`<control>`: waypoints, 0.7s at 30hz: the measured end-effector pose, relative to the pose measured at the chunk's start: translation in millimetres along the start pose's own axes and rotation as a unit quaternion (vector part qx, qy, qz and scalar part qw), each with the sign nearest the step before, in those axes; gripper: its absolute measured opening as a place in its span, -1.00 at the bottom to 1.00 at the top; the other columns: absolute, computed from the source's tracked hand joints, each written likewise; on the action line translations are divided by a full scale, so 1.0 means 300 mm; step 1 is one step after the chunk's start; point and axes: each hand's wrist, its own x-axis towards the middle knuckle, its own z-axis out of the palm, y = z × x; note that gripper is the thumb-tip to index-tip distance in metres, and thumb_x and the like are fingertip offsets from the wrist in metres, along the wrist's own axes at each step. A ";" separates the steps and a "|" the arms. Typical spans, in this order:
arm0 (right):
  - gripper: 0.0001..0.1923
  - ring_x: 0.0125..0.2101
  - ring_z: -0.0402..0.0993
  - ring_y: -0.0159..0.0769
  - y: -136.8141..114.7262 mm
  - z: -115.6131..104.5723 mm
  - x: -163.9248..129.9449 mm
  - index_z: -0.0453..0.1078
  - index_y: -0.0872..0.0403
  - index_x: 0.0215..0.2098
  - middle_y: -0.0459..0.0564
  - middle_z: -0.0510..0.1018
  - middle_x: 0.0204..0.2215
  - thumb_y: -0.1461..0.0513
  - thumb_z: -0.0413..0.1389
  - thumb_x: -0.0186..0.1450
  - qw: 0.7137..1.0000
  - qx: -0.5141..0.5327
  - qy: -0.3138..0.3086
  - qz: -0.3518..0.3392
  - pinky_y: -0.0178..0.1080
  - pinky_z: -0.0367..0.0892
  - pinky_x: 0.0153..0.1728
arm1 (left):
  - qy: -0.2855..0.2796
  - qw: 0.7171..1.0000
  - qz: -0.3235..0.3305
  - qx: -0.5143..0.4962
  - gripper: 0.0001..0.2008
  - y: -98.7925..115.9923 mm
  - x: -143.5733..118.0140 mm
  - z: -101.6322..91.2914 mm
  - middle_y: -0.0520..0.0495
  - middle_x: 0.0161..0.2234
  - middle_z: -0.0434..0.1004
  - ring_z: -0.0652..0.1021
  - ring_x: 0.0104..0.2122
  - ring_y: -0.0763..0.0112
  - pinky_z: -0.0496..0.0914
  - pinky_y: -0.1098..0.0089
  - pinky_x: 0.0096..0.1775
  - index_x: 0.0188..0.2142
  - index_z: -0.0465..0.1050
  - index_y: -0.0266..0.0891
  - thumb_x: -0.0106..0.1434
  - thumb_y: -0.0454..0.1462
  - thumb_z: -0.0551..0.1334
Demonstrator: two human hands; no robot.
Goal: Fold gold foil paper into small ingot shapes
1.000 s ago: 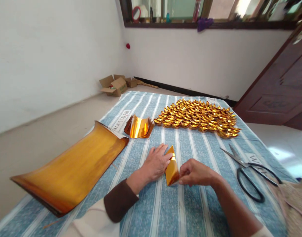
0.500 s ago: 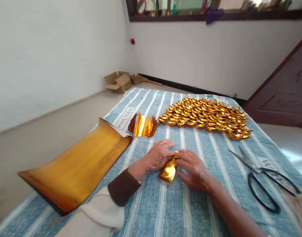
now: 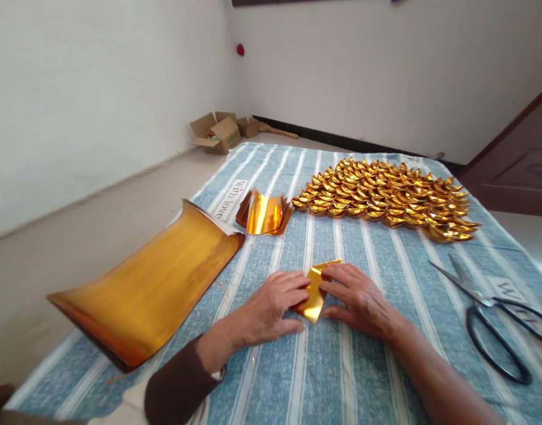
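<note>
A small folded piece of gold foil paper (image 3: 314,298) lies on the striped cloth between my hands. My left hand (image 3: 271,307) holds its left edge, fingertips on top and thumb by the lower corner. From the other side, my right hand (image 3: 353,298) grips the upper right part, its fingers bent over the foil and its thumb lower down. The fingers hide part of the folds. Beyond my hands sits a small stack of cut gold foil pieces (image 3: 265,213), curled at the edges. Rows of folded gold foil ingots (image 3: 386,195) cover the far right.
A large stack of gold foil sheets (image 3: 151,283) lies at the left. Black-handled scissors (image 3: 486,302) rest at the right with blades apart. Everything is on a blue and white striped tablecloth (image 3: 293,378). An open cardboard box (image 3: 218,134) stands on the floor behind.
My left hand has drawn back to the lower left side of the foil, its thumb now lower. The foil's upper edge shows more. The view has tipped down.
</note>
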 end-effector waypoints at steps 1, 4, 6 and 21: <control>-0.62 -0.01 0.35 -0.16 -0.002 0.002 0.000 0.42 0.06 -0.10 0.10 0.47 -0.05 -0.02 0.10 0.29 1.000 -0.004 0.000 0.003 -0.07 0.30 -0.02 | 0.004 1.000 -0.002 -0.005 -0.74 -0.004 0.002 0.004 -0.17 0.13 0.37 0.32 0.17 0.18 0.15 0.09 0.18 -0.14 0.47 -0.21 0.15 -0.26 0.31; -0.66 0.00 0.35 -0.18 -0.007 0.007 0.002 0.43 0.05 -0.11 0.08 0.48 -0.06 0.00 0.07 0.32 1.000 -0.017 0.002 0.011 -0.08 0.30 -0.01 | 0.025 1.000 0.002 -0.017 -0.73 -0.009 0.014 0.010 -0.16 0.10 0.42 0.35 0.14 0.18 0.17 0.09 0.17 -0.13 0.47 -0.21 0.14 -0.29 0.31; -0.66 0.00 0.36 -0.19 -0.008 0.009 0.003 0.43 0.05 -0.12 0.07 0.49 -0.07 0.00 0.05 0.33 1.000 -0.023 0.010 0.010 -0.08 0.31 -0.01 | 0.039 0.999 0.011 -0.021 -0.72 -0.010 0.018 0.015 -0.15 0.07 0.44 0.38 0.11 0.18 0.19 0.08 0.16 -0.12 0.47 -0.21 0.14 -0.30 0.30; -0.77 -0.02 0.41 -0.13 -0.019 0.031 0.006 0.42 0.09 -0.24 0.10 0.53 -0.12 0.09 0.09 0.33 0.997 -0.030 0.068 0.019 0.00 0.36 0.00 | 0.177 0.983 -0.042 -0.008 -0.85 -0.022 0.009 0.084 -0.31 0.08 0.40 0.26 0.21 0.04 0.24 -0.04 0.14 -0.41 0.45 -0.29 0.27 -0.36 0.14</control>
